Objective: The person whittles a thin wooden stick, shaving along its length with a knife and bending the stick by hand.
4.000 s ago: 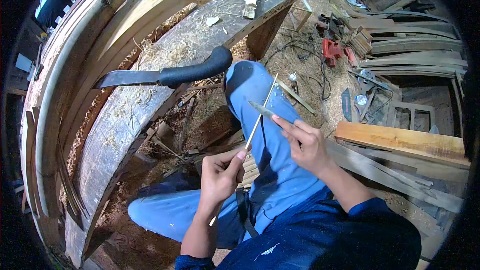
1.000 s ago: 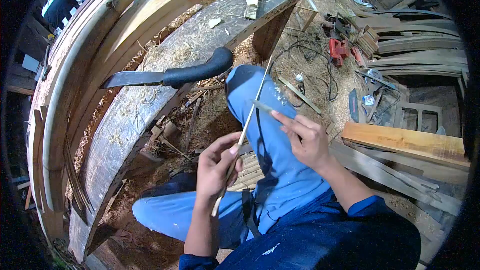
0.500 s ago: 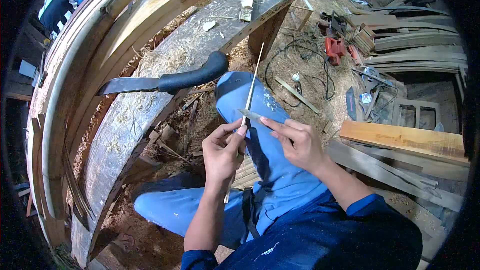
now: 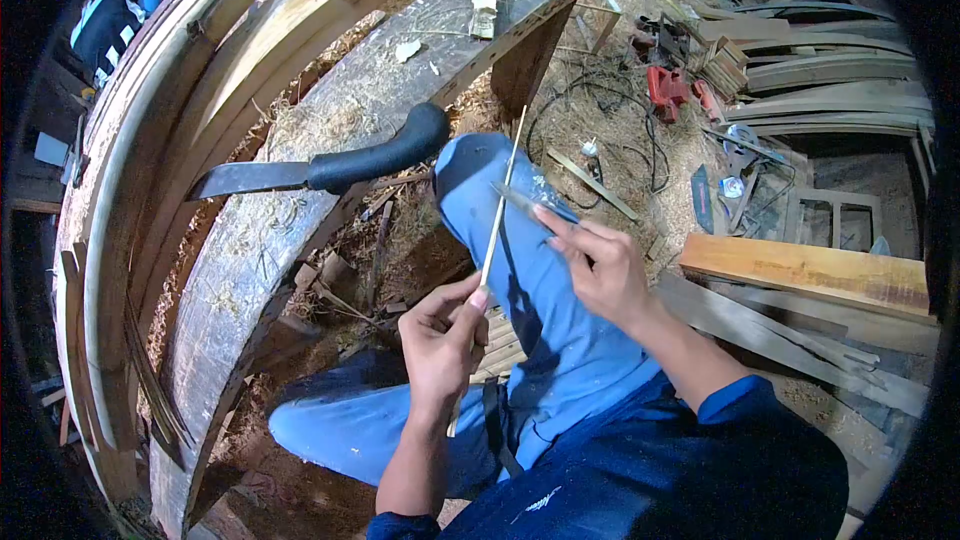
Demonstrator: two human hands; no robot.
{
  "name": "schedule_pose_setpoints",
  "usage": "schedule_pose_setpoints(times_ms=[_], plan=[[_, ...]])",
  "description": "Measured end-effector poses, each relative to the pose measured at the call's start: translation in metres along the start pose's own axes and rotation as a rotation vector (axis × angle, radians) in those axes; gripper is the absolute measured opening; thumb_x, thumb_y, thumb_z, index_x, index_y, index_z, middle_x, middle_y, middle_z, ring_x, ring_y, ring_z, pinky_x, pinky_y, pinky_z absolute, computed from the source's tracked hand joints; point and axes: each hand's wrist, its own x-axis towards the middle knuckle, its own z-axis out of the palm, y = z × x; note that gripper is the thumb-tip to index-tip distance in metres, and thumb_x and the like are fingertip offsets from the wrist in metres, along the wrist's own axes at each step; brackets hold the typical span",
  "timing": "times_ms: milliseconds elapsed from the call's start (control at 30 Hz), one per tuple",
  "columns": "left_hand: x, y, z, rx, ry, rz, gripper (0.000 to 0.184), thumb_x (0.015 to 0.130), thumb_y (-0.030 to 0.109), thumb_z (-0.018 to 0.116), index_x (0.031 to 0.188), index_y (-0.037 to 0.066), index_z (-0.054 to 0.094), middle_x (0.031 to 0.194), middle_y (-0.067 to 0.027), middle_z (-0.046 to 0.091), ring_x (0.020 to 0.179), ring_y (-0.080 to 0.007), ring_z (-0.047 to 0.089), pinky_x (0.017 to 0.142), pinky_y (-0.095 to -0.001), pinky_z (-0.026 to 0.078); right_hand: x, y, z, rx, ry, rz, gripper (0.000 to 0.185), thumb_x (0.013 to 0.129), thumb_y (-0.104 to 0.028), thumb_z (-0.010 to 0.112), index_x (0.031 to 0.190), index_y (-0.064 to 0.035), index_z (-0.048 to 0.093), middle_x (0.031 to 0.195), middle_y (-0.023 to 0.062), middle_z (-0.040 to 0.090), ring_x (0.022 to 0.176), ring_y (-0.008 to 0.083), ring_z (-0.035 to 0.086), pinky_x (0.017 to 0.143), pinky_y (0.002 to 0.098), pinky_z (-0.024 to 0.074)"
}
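Note:
My left hand [image 4: 443, 338] is closed round a thin pale wooden strip [image 4: 497, 220], thumb on top. The strip slants up and away over my blue-trousered knee, and its lower end shows below my wrist. In my right hand [image 4: 600, 265] is a small knife [image 4: 515, 198], index finger stretched along it. The blade's tip end lies across the strip, well above my left thumb. The knife's handle is hidden inside my fingers. On the plank to the left rests a large knife [image 4: 320, 170] with a black curved handle, touched by neither hand.
A curved, shaving-strewn plank [image 4: 240, 260] runs along my left, beside bent timbers [image 4: 140, 180]. A red power tool [image 4: 665, 92] and a black cable [image 4: 655, 155] lie on the sawdust-covered floor. At right are a yellowish board [image 4: 800, 273] and stacked curved planks [image 4: 830, 90].
My right hand and the small knife have moved up along the strip, away from my left hand. My left hand has shifted slightly down, still holding the strip.

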Motion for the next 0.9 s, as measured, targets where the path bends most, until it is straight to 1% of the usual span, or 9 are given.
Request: schedule_pose_setpoints(times_ms=[33, 100, 133, 233, 433, 533, 667, 733, 900], plan=[[0.001, 0.001, 0.001, 0.007, -0.015, -0.008, 0.022, 0.094, 0.011, 0.066, 0.111, -0.004, 0.067, 0.058, -0.0020, 0.056, 0.043, -0.0032, 0.042, 0.038, -0.0211, 0.027, -0.003, 0.002, 0.004, -0.001, -0.008, 0.000, 0.042, 0.089, -0.003, 0.063, 0.130, -0.0124, 0.064, 0.075, 0.0166, 0.063, 0.063, 0.0301, 0.063, 0.060, 0.0370, 0.0501], [0.005, 0.005, 0.004, 0.002, -0.018, -0.004, 0.022, 0.094, 0.011, 0.066, 0.111, -0.004, 0.067, 0.058, -0.0026, 0.057, 0.043, -0.0034, 0.042, 0.037, -0.0213, 0.027, -0.003, 0.005, 0.012, 0.064, 0.161, -0.104, 0.045, 0.088, -0.009, 0.066, 0.130, -0.0247, 0.065, 0.072, 0.0136, 0.059, 0.057, 0.0310, 0.059, 0.053, 0.0411, 0.0479], [0.005, 0.008, 0.006, -0.008, -0.013, -0.018, 0.022, 0.095, 0.011, 0.066, 0.111, -0.004, 0.067, 0.058, -0.0031, 0.057, 0.043, -0.0035, 0.042, 0.037, -0.0213, 0.027, -0.004, 0.002, 0.012, 0.066, 0.155, -0.111, 0.045, 0.088, -0.009, 0.066, 0.130, -0.0247, 0.065, 0.072, 0.0136, 0.059, 0.057, 0.0310, 0.059, 0.053, 0.0411, 0.0479], [0.007, 0.011, 0.006, -0.007, -0.012, -0.033, 0.022, 0.095, 0.010, 0.065, 0.112, -0.004, 0.067, 0.059, -0.0032, 0.057, 0.042, -0.0037, 0.042, 0.037, -0.0210, 0.027, -0.014, -0.010, 0.002, 0.003, -0.056, -0.057, 0.045, 0.087, -0.010, 0.067, 0.129, -0.0272, 0.065, 0.071, 0.0098, 0.059, 0.056, 0.0292, 0.058, 0.051, 0.0400, 0.0482], [-0.002, 0.010, -0.004, 0.035, 0.000, -0.005, 0.024, 0.095, 0.009, 0.065, 0.114, -0.004, 0.069, 0.059, -0.0013, 0.057, 0.043, -0.0034, 0.043, 0.038, -0.0202, 0.027, -0.005, -0.005, 0.011, -0.022, 0.036, -0.037, 0.044, 0.087, -0.013, 0.068, 0.129, -0.0275, 0.065, 0.073, 0.0099, 0.061, 0.059, 0.0305, 0.062, 0.053, 0.0412, 0.0500], [-0.013, 0.015, -0.009, 0.059, -0.012, -0.064, 0.025, 0.092, 0.008, 0.068, 0.112, -0.006, 0.070, 0.061, -0.0004, 0.058, 0.046, -0.0050, 0.045, 0.041, -0.0215, 0.030, -0.001, 0.002, 0.009, -0.032, 0.082, -0.037, 0.043, 0.088, -0.014, 0.067, 0.129, -0.0276, 0.065, 0.074, 0.0106, 0.062, 0.060, 0.0312, 0.063, 0.053, 0.0416, 0.0506], [-0.017, 0.018, -0.008, 0.077, 0.002, -0.098, 0.025, 0.092, 0.009, 0.068, 0.112, -0.006, 0.070, 0.060, -0.0008, 0.057, 0.045, -0.0050, 0.045, 0.041, -0.0216, 0.029, -0.004, 0.005, 0.014, -0.048, 0.108, -0.055, 0.043, 0.089, -0.015, 0.065, 0.130, -0.0288, 0.065, 0.077, 0.0105, 0.064, 0.061, 0.0320, 0.064, 0.053, 0.0422, 0.0512], [-0.020, 0.014, -0.012, 0.077, 0.005, -0.078, 0.024, 0.094, 0.008, 0.065, 0.114, -0.005, 0.069, 0.057, -0.0019, 0.056, 0.041, -0.0040, 0.041, 0.036, -0.0210, 0.028, -0.005, -0.002, 0.010, -0.078, 0.088, -0.045, 0.043, 0.089, -0.016, 0.065, 0.130, -0.0302, 0.064, 0.078, 0.0101, 0.063, 0.060, 0.0320, 0.064, 0.052, 0.0425, 0.0512], [-0.026, 0.018, -0.019, 0.105, 0.029, -0.092, 0.025, 0.094, 0.008, 0.064, 0.115, -0.006, 0.069, 0.056, -0.0019, 0.055, 0.040, -0.0043, 0.041, 0.036, -0.0215, 0.028, -0.010, -0.010, 0.010, -0.151, 0.053, -0.040, 0.045, 0.090, -0.018, 0.064, 0.132, -0.0342, 0.061, 0.076, 0.0093, 0.061, 0.058, 0.0321, 0.063, 0.051, 0.0433, 0.0515]])
